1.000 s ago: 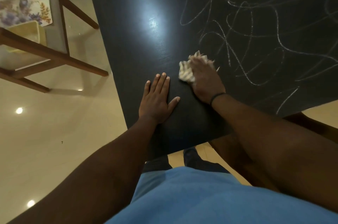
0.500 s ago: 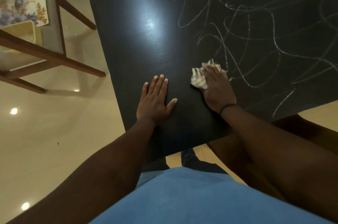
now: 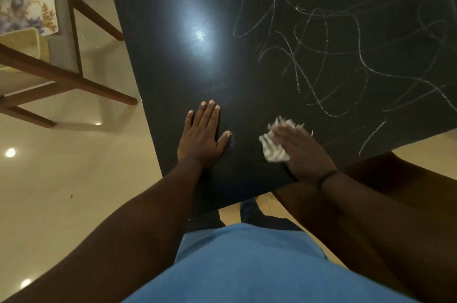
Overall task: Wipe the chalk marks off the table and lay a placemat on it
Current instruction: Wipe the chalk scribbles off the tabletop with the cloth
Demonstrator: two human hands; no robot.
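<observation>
1. Flat on the dark worktop (image 3: 173, 60), the left hand (image 3: 201, 140) lies palm down near the near left corner, its fingers straight and close together, the thumb spread to the side; it holds nothing.
2. Just to its right, apart from it, the right hand (image 3: 300, 152) presses a crumpled pale cloth (image 3: 273, 147) onto the worktop close to the near edge. Its fingers lie over the cloth, blurred, so whether they curl round it or only press it flat cannot be told. A dark band (image 3: 327, 175) circles that wrist.
3. Beyond the cloth, white chalk marks (image 3: 321, 60) loop and cross over the right and far part of the worktop. The left part, round the left hand and up to the far left corner, looks bare of chalk and carries a bright glare (image 3: 197, 33) of light.
4. Left of the worktop, on a glossy beige floor (image 3: 61, 191), stands a wooden chair (image 3: 64, 75) with a grey seat. On that seat lie a floral placemat (image 3: 29, 13), well apart from the worktop, and a yellowish tub (image 3: 22, 40) beside it.
5. At the near edge of the view are a blue shirt (image 3: 247, 265) and both bare forearms.
</observation>
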